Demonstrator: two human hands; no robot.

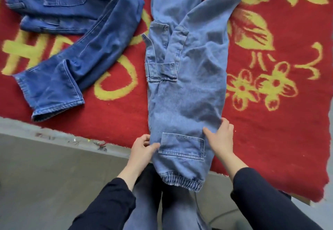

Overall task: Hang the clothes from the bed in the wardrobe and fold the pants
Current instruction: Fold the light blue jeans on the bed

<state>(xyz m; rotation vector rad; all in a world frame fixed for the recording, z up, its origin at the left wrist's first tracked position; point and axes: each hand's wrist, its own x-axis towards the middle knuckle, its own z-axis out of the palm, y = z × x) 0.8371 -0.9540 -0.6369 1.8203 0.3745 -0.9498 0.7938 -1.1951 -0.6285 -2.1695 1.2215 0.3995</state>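
A pair of light blue denim cargo pants (pixel 189 94) lies lengthwise on a red blanket with yellow flowers (pixel 270 121) that covers the bed. The legs are laid one over the other and run from the far edge straight toward the person. Their gathered elastic cuff (pixel 182 181) hangs past the near edge of the bed, over the person's own jean-clad legs (pixel 144 202).

Both hands are at the lower part of the pants, one on each side of a stitched patch pocket (pixel 182 147). The left hand (pixel 142 148) pinches the left edge of the fabric just beside the pocket, with the fingers curled and the thumb on top. The right hand (pixel 220 137) rests on the right edge. Its thumb is spread onto the denim above the pocket's corner and its fingers lie relaxed along the side seam.

A pair of dark blue jeans (pixel 81 49) lies crumpled toward the bed's left side, apart from the light pair, with one hem near the front edge. Grey floor (pixel 54 175) shows below the bed.
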